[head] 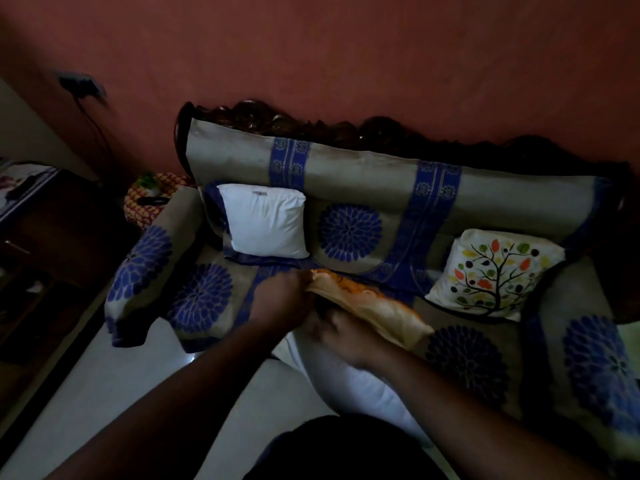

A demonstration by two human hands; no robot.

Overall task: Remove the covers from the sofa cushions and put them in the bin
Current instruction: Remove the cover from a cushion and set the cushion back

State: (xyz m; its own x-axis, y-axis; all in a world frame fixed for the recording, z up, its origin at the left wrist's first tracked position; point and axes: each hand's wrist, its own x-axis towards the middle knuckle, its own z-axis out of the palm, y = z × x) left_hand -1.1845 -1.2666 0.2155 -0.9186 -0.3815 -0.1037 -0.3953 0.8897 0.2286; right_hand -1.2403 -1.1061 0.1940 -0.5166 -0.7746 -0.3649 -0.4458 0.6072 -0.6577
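While a white cushion insert hangs nearest, off the front edge of the sofa, both hands work at the orange cover just above it. Gripping the cover's end, the left hand has its fingers curled into the fabric. Blurred, the right hand lies against the cover's underside; I cannot tell its grip. Farther back on the sofa, a bare white cushion leans left, a tree-print cushion right.

right hand blurred; its grip cannot be told.
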